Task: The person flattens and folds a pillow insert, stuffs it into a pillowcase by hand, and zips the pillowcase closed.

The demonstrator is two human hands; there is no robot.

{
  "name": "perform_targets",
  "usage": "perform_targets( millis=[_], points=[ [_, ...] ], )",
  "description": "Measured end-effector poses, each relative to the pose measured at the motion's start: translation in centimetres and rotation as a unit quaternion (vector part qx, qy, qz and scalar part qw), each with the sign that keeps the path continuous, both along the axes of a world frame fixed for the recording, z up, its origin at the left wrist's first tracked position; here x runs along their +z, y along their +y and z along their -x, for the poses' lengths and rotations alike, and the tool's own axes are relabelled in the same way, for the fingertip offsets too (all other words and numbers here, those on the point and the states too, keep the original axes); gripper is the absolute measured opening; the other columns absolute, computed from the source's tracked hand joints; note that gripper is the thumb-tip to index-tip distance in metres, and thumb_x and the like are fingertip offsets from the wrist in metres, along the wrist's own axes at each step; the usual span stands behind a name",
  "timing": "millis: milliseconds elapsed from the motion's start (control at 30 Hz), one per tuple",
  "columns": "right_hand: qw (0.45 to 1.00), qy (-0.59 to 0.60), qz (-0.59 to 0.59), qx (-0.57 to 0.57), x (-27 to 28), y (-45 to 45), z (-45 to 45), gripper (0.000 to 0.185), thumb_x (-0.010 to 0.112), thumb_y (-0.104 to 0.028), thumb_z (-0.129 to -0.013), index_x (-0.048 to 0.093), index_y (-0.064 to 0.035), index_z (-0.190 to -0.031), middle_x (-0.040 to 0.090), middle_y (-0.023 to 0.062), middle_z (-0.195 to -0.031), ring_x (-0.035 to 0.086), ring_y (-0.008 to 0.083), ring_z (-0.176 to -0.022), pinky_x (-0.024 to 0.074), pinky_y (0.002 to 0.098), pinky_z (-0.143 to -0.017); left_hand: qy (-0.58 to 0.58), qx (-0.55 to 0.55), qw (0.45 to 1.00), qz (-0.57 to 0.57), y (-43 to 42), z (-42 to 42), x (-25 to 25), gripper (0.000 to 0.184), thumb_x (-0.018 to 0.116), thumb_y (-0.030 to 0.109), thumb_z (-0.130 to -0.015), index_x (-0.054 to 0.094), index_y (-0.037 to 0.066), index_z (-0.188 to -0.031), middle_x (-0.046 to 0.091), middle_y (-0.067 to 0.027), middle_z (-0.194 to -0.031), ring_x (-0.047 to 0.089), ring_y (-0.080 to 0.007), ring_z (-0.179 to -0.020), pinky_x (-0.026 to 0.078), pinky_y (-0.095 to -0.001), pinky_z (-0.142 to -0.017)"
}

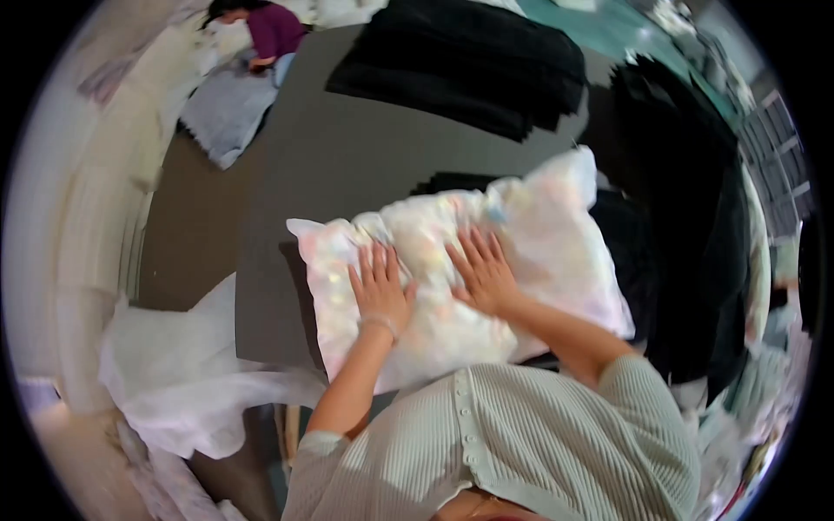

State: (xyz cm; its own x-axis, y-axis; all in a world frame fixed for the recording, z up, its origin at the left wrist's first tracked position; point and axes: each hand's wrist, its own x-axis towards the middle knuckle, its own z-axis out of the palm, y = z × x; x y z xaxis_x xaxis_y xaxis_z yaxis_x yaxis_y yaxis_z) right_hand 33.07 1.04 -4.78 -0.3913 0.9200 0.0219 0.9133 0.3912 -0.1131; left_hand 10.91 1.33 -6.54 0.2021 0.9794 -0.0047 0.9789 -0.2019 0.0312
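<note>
A plump white pillow (556, 226), with soft coloured scraps showing faintly through its thin cover, lies in front of me on the grey table (287, 174). My left hand (380, 285) presses flat on its left part, fingers spread. On the middle of the pillow rests my right hand (485, 276), also flat with the fingers apart. Neither hand grasps anything. Part of the pillow's near edge is hidden by my shirt. Dark cloth shows from beneath its far and right sides.
Folded black cloth (460, 65) lies at the table's far end. More black fabric (686, 208) hangs along the right. White sheer material (191, 365) drapes at the lower left. Beyond the table's far left, a person in a purple top (276, 33) handles grey cloth (228, 108).
</note>
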Motion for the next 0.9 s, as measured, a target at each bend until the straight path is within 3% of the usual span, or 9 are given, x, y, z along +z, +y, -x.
perform_targets(
  millis=[67, 167, 267, 300, 333, 400, 467, 633, 900],
  points=[
    [0.994, 0.079, -0.079, 0.008, -2.0, 0.7, 0.5, 0.071, 0.056, -0.042, -0.083, 0.037, -0.0149, -0.146, 0.032, 0.0186, -0.151, 0.023, 0.0376, -0.142, 0.016, 0.0538, -0.115, 0.026, -0.004, 0.999, -0.02, -0.2, 0.6, 0.1, 0.072, 0.04, 0.052, -0.096, 0.025, 0.009, -0.151, 0.019, -0.0112, -0.159, 0.01, -0.033, -0.147, 0.006, -0.0533, -0.117],
    [0.988, 0.099, -0.112, -0.026, -1.1, 1.5, 0.6, 0.07, 0.055, -0.041, -0.083, 0.037, -0.0154, -0.146, 0.032, 0.0177, -0.152, 0.025, 0.0372, -0.142, 0.0167, 0.0539, -0.115, 0.025, 0.034, 0.995, 0.091, 2.7, 0.3, 4.5, 0.068, 0.041, 0.05, -0.097, 0.029, 0.007, -0.149, 0.022, -0.0127, -0.158, 0.016, -0.0337, -0.146, 0.016, -0.0554, -0.115],
    [0.99, 0.117, -0.075, -0.03, 0.2, 0.3, -0.4, 0.067, 0.053, -0.041, -0.086, 0.037, -0.0168, -0.146, 0.031, 0.0146, -0.153, 0.024, 0.0353, -0.143, 0.0144, 0.0535, -0.116, 0.093, 0.026, 0.983, 0.156, 4.5, -1.8, 8.1, 0.062, 0.043, 0.046, -0.098, 0.034, 0.008, -0.147, 0.025, -0.0127, -0.156, 0.022, -0.0317, -0.144, 0.019, -0.0547, -0.114],
    [0.99, 0.126, -0.06, -0.016, 1.1, -0.9, -1.5, 0.066, 0.052, -0.041, -0.087, 0.036, -0.0176, -0.147, 0.031, 0.013, -0.154, 0.022, 0.0352, -0.144, 0.0127, 0.0537, -0.116, 0.047, -0.025, 0.998, 0.043, 4.3, -2.8, 7.9, 0.057, 0.045, 0.042, -0.098, 0.037, 0.011, -0.145, 0.027, -0.012, -0.155, 0.025, -0.0299, -0.143, 0.02, -0.0539, -0.114],
    [0.99, 0.134, -0.042, 0.0, 1.7, -1.7, -2.9, 0.065, 0.051, -0.041, -0.089, 0.036, -0.0184, -0.148, 0.03, 0.0115, -0.154, 0.02, 0.035, -0.144, 0.0111, 0.054, -0.116, 0.052, -0.041, 0.997, 0.044, 4.8, -4.6, 8.4, 0.057, 0.045, 0.042, -0.098, 0.037, 0.011, -0.145, 0.027, -0.012, -0.155, 0.025, -0.0299, -0.143, 0.02, -0.0539, -0.114],
    [0.99, 0.115, -0.069, -0.041, 0.9, -3.3, -6.7, 0.066, 0.05, -0.043, -0.09, 0.034, -0.0198, -0.149, 0.027, 0.0082, -0.156, 0.017, 0.0337, -0.146, 0.009, 0.0538, -0.117, -0.01, -0.221, 0.97, -0.104, 5.0, -8.3, 8.9, 0.058, 0.049, 0.044, -0.096, 0.038, 0.017, -0.146, 0.032, -0.0088, -0.154, 0.026, -0.0306, -0.143, 0.023, -0.0525, -0.113],
    [0.978, 0.129, -0.042, -0.157, 0.4, -5.1, -9.9, 0.067, 0.05, -0.045, -0.09, 0.032, -0.0203, -0.15, 0.024, 0.0093, -0.158, 0.015, 0.0333, -0.146, 0.008, 0.0532, -0.117, -0.009, -0.266, 0.961, -0.073, 4.6, -11.4, 6.3, 0.058, 0.045, 0.048, -0.096, 0.036, 0.022, -0.148, 0.026, -0.0068, -0.157, 0.02, -0.0301, -0.145, 0.018, -0.0557, -0.114],
    [0.979, 0.135, -0.041, -0.145, -2.4, -5.7, -12.4, 0.068, 0.053, -0.044, -0.09, 0.033, -0.0171, -0.149, 0.024, 0.0115, -0.157, 0.017, 0.032, -0.146, 0.0114, 0.0497, -0.117, 0.113, -0.321, 0.938, 0.072, 1.9, -16.0, 5.3, 0.059, 0.038, 0.051, -0.098, 0.027, 0.029, -0.152, 0.013, -0.0054, -0.161, 0.004, -0.0303, -0.149, 0.005, -0.0619, -0.114],
    [0.967, 0.163, -0.075, -0.182, -2.9, -2.7, -11.7, 0.069, 0.054, -0.042, -0.088, 0.037, -0.0087, -0.146, 0.028, 0.0186, -0.154, 0.025, 0.0339, -0.143, 0.0179, 0.0479, -0.116, 0.079, -0.3, 0.95, 0.037, 3.6, -15.1, 3.0, 0.06, 0.038, 0.05, -0.098, 0.023, 0.03, -0.153, 0.01, -0.0019, -0.162, 0.003, -0.0262, -0.149, 0.001, -0.0565, -0.116]
  ],
)
